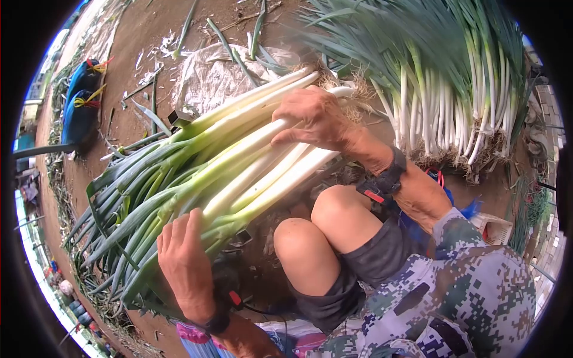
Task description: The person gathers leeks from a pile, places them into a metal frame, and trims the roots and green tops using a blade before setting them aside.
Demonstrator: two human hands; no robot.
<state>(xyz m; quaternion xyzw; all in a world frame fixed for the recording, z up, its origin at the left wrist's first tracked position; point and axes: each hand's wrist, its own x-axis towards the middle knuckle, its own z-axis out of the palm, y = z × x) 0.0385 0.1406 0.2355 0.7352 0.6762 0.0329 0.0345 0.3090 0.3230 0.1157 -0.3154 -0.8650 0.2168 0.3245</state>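
Observation:
A bunch of large green onions [239, 149] lies slantwise before my knees, white ends up and to the right, leaves spreading down to the left. My right hand [316, 116] is closed round a white stalk near the root end, with its thumb on the near side. Lower down, my left hand [185, 262] rests against the near edge of the bunch where the stalks turn green. Its fingers are stretched out along the leaves and the thumb is hidden. Roots [355, 89] show just past my right hand.
A large heap of green onions [441, 101] stands at the upper right, roots toward me. A pale woven sack [209, 83] lies on the dirt ground behind the bunch, among loose leaves and scraps. Blue bundles [83, 104] sit at the far left; a light basket [494, 230] stands at right.

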